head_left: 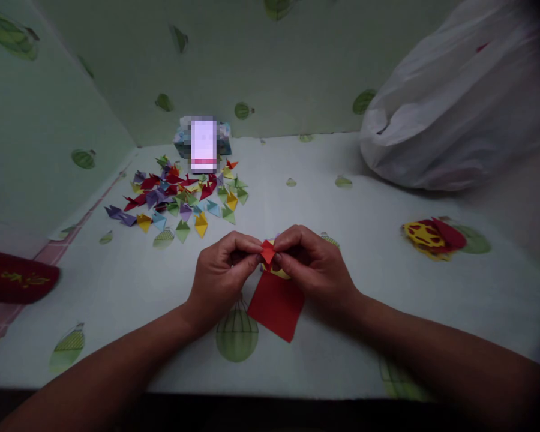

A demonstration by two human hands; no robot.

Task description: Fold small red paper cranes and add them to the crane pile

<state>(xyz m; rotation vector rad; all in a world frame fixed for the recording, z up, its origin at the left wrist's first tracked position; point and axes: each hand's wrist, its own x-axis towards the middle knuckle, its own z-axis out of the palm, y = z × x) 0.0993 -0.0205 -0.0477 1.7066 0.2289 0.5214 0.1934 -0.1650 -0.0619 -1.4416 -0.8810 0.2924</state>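
Left hand (220, 270) and right hand (319, 264) meet near the middle of the head view, and together they are grasping one small orange-red folded paper (267, 252), each with thumb and index finger pinching a side of it. This paper is lifted over the desk (324, 360), and I take it as the centre of the clock. At 6 o'clock, just below it, one red square sheet (278, 306) lies turned with a corner toward the person, and its right edge is near the right hand. Between the folded paper and this sheet, a yellow piece (282, 272) shows only partly, so I cannot tell its whole form. At 10 o'clock there is a loose heap of folded paper pieces (155, 198), in purple, red, green, yellow and blue. At 11 o'clock, behind the heap, a phone (203, 141) with a bright screen stands upright before a patterned box (225, 139); this part is blurred into squares. At 2 o'clock rests a big white plastic bag (423, 126). At 3 o'clock, well apart, lies a yellow and red item (425, 234). At 9 o'clock, at the far edge, is a dark red object (18, 277) with yellow marks.
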